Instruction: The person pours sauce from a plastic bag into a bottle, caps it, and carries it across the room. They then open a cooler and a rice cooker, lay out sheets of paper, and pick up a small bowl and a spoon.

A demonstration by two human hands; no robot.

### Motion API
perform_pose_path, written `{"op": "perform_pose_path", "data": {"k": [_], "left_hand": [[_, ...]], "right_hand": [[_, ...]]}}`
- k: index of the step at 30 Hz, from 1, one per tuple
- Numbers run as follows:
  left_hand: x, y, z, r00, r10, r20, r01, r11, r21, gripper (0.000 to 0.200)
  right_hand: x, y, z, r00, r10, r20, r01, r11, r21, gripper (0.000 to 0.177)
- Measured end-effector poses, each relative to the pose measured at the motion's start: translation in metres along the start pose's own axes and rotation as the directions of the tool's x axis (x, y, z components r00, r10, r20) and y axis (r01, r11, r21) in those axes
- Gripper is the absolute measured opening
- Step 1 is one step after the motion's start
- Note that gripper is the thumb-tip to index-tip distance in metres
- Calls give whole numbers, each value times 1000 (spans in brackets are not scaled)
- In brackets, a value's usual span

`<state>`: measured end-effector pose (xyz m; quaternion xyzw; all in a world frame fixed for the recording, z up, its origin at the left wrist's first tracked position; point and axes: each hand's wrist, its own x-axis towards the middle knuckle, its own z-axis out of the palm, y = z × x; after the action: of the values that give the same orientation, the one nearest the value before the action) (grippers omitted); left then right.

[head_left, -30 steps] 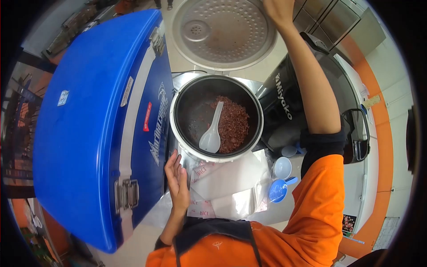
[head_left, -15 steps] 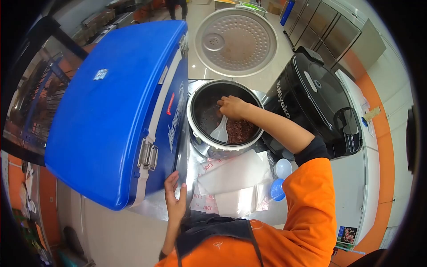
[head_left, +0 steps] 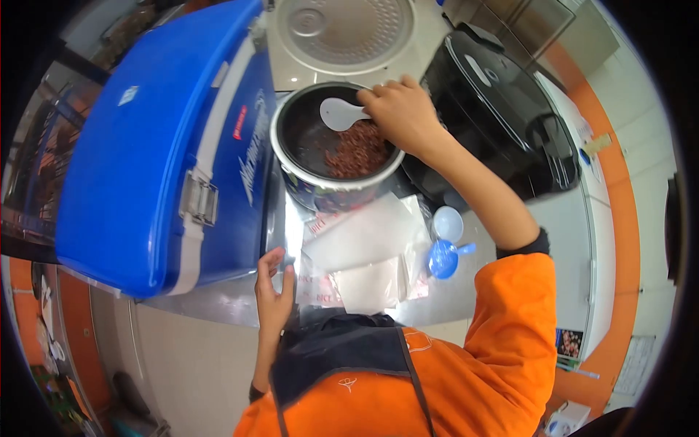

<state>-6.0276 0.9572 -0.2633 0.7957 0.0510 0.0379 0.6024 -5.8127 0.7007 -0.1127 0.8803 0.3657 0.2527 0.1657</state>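
My right hand [head_left: 399, 116] is closed round the handle of a white rice paddle [head_left: 341, 114], above the right rim of the open rice cooker [head_left: 290, 162]. The paddle's blade points left over the pot. Reddish-brown rice [head_left: 355, 151] lies in the right and near part of the dark inner pot. My left hand [head_left: 275, 293] is near the table's front edge, thumb and fingers apart, holding nothing. White wrapping papers [head_left: 362, 237] with red print lie between me and the cooker. Beside them are a light cup [head_left: 448, 224] and a blue scoop [head_left: 443, 259].
A large blue cool box [head_left: 138, 160] stands at left with metal latches. On the right is a black rice cooker [head_left: 502, 120] with its lid down. The opened cooker's round metal lid [head_left: 349, 33] stands up behind the pot. A metal table [head_left: 211, 306] carries these things.
My right hand has lifted the paddle from inside the pot to its right rim, and the blade now points left. The view has shifted, so everything sits higher. My left hand stays open.
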Motion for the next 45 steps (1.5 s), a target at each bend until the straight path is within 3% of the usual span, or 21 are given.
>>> {"op": "perform_pose_path", "data": {"k": [2,4,6,8,10,12,13,15,19,21,22,24,25,27,32,36,39,40,42,44,45], "left_hand": [[-6,-6,6,999,11,51,-15,996,92,34],[-13,-18,15,965,-192,178,133,945,300,35],[-18,-51,31,970,-164,180,103,947,306,39],[-21,-67,46,972,-199,122,151,935,320,42],[-18,-65,60,991,-81,110,37,935,353,48],[-14,-50,75,971,240,-24,-155,698,699,53],[-10,-49,81,969,244,-22,-160,698,698,53],[-3,-53,95,992,78,-95,-2,783,622,57],[9,-74,98,997,24,-70,12,878,478,53],[13,-84,92,1000,9,-20,-7,996,93,53],[13,-86,88,1000,10,-20,-8,995,98,53],[10,-89,79,977,206,55,-194,965,-176,49],[6,-85,76,978,205,48,-194,966,-168,49],[-9,-68,70,934,348,76,-349,937,-5,38],[-37,-35,56,844,493,212,-518,852,81,42],[-52,-45,52,916,288,281,-265,957,-116,54],[-46,-77,43,879,-207,430,367,870,-331,64],[-45,-74,38,877,-213,431,373,868,-329,64],[-38,-69,33,858,-221,463,464,721,-515,70],[-35,-62,27,873,-198,446,441,712,-547,73],[-32,-61,23,871,-198,450,446,704,-553,74]], "right_hand": [[-44,-8,-25,898,438,44,-432,857,280,12],[-101,-27,-42,742,670,3,-553,609,569,14],[-163,-54,-47,529,845,83,-616,315,722,11],[-229,-86,-35,329,908,261,-641,12,768,14],[-278,-122,-23,131,905,404,-517,-285,807,18],[-315,-156,-10,33,920,391,-480,-329,813,18],[-324,-167,-11,31,921,388,-478,-327,815,18],[-335,-183,-11,-144,897,418,-447,-436,781,20],[-355,-185,7,-183,936,301,-508,-352,786,21],[-358,-183,21,-174,955,241,-642,-296,708,24],[-358,-185,28,-177,953,245,-638,-300,709,24],[-355,-188,40,-158,948,276,-697,-305,648,23],[-350,-191,41,-111,968,226,-740,-233,631,22],[-343,-195,39,-103,965,243,-748,-236,621,22],[-339,-200,38,-77,967,242,-771,-212,601,21],[-337,-205,28,-5,995,102,-869,-55,492,21],[-314,-210,-4,10,998,-68,-891,40,453,18],[-311,-218,-5,11,998,-62,-892,38,450,18],[-307,-234,-8,220,922,317,-702,-77,708,19],[-299,-253,-2,383,861,334,-752,80,654,25],[-296,-262,1,376,872,312,-786,122,606,30]]}}
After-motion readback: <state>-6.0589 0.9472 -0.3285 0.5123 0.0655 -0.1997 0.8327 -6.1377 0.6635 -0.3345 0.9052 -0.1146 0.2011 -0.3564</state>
